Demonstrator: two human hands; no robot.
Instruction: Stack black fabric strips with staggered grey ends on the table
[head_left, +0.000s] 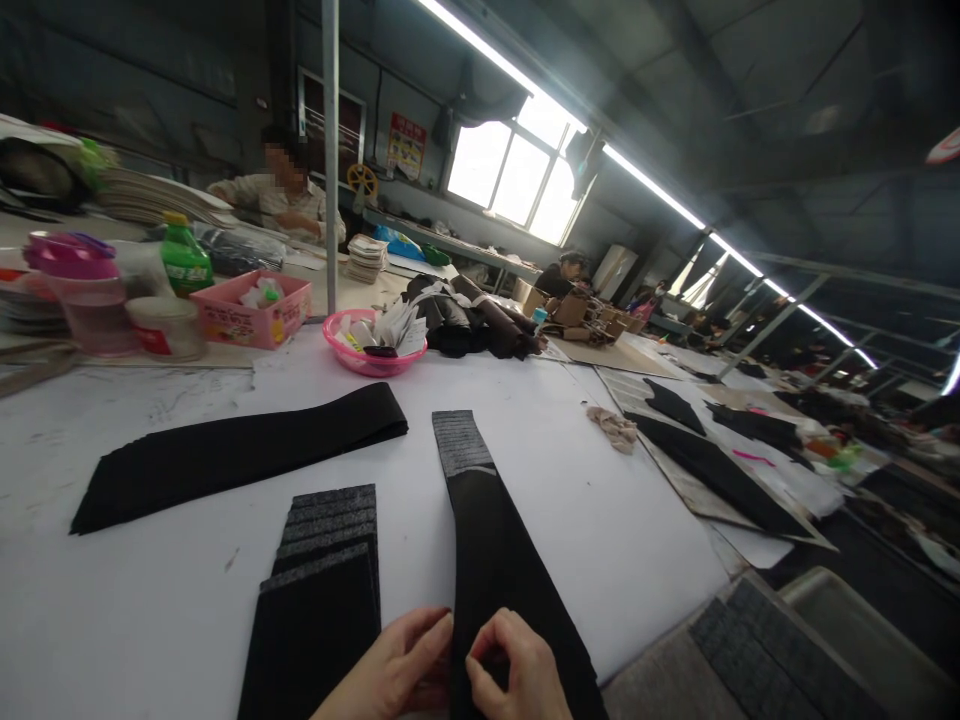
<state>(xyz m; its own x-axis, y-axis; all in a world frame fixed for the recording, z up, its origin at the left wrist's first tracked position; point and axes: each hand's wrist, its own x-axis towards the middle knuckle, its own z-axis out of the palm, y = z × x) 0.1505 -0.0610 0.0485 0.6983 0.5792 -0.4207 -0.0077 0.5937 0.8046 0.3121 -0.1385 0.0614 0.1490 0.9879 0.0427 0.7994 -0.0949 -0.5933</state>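
Note:
A long stack of black fabric strips (499, 550), its far end fanned into grey edges, runs away from me on the white tabletop. My left hand (409, 660) is at the near left edge of this stack, thumb on top and fingers partly hidden beside it. Over the same strips, my right hand (517, 665) is closed in a pinch, thumb against forefinger; whatever is between the tips is too dark to make out. Left of my hands lies a second fanned pile of black pieces (315, 620). Farther off, a folded black bundle (240, 450) rests slantwise.
A pink basket (349, 360) of papers, a pink box (255, 310), a green bottle (184, 255) and a pink jug (82, 300) stand at the back left. A metal post (331, 160) rises there. A crumpled rag (613, 428) lies right. Co-workers sit beyond.

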